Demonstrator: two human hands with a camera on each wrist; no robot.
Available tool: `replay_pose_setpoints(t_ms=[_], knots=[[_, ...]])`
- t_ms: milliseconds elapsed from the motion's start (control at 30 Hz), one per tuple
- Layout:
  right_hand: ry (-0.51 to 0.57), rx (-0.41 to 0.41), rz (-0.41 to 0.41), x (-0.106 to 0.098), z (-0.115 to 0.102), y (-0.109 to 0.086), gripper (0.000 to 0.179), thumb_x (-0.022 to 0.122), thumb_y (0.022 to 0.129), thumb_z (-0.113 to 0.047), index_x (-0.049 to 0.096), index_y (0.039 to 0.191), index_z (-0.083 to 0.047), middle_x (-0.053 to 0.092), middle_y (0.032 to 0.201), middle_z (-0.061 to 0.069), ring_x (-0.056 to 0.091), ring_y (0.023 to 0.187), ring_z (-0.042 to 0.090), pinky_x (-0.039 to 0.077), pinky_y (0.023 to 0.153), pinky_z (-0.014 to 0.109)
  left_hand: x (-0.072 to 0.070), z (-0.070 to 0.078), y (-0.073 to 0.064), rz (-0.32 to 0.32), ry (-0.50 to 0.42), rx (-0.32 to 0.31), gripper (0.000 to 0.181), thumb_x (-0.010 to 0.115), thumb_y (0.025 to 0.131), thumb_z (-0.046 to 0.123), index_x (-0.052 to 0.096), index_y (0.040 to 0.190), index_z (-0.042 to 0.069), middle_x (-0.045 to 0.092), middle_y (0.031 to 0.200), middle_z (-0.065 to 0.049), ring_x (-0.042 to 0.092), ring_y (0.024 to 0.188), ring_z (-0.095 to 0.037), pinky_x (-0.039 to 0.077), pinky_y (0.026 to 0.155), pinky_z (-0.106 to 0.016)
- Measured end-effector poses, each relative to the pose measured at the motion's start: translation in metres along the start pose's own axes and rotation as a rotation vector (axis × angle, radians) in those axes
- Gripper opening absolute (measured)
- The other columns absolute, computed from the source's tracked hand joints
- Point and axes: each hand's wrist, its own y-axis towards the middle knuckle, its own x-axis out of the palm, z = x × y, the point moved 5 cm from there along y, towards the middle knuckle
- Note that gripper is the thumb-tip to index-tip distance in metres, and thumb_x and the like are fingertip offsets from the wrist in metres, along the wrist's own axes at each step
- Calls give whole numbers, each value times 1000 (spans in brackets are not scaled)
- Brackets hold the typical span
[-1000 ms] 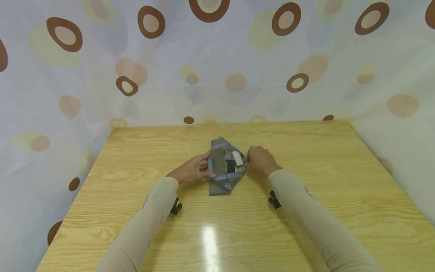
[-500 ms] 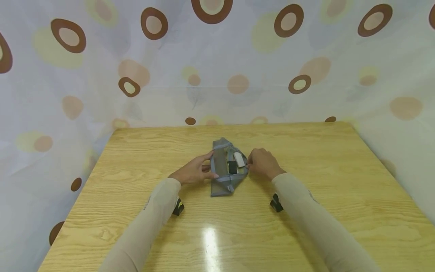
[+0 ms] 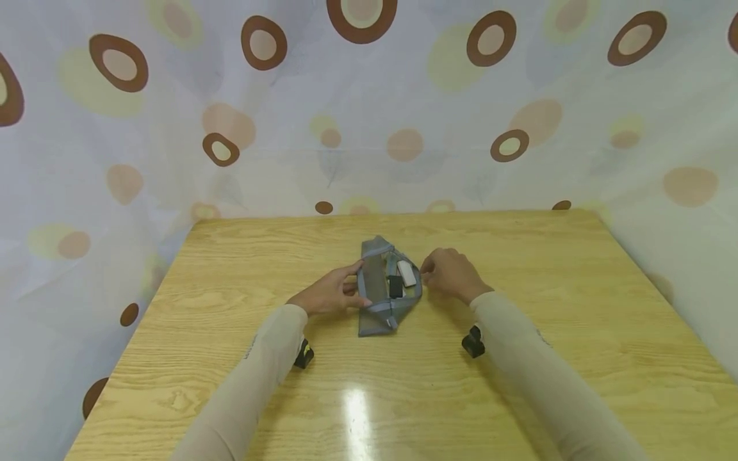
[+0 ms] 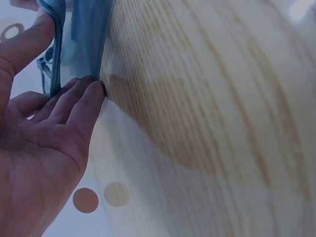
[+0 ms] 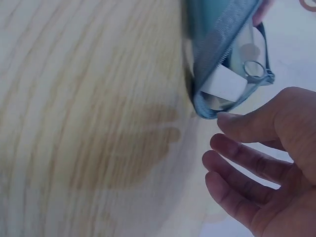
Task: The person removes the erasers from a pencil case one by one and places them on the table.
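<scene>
A grey zippered pouch [image 3: 376, 320] lies on the table with its mouth spread wide. Inside show a white block-shaped item [image 3: 406, 273] and a small black item [image 3: 395, 287]; a ring-like round piece [image 5: 254, 70] also appears in the right wrist view. My left hand [image 3: 330, 292] grips the pouch's left side, its thumb on one edge and fingers on the other. Beside the pouch's right end is my right hand [image 3: 452, 274], fingers loosely bent and spread apart. Its thumb tip is right at the zippered edge, with nothing in the grasp.
The pouch rests on a wooden table [image 3: 277, 256] in front of a hanging curtain [image 3: 369, 173] with a circle pattern. Dark camera mounts [image 3: 474, 342] sit under both wrists. Light sleeves cover both forearms.
The right hand has let go of the pouch's right edge, its fingers loosening and the hand shifting slightly right. The left hand keeps its hold. The whole view has shifted a little.
</scene>
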Motion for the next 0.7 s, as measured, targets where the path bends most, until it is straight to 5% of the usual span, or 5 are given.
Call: replay_pose_setpoints(t_ms=[500, 700], knots=[[101, -80, -106, -7, -20, 4, 34, 76, 92, -9, 71, 123, 2, 69, 112, 20, 68, 73, 19, 60, 68, 37, 0, -2, 0, 10, -18, -36, 97, 76, 93, 16, 10, 164, 11, 19, 167, -13, 42, 142, -37, 49, 107, -41], [106, -124, -138, -4, -24, 7, 40, 79, 90, -11, 69, 126, 4, 68, 107, 18, 56, 60, 12, 50, 57, 28, 0, 0, -2, 4, -20, -39, 97, 76, 94, 18, 10, 164, 10, 21, 166, -16, 41, 142, -38, 47, 108, -42]])
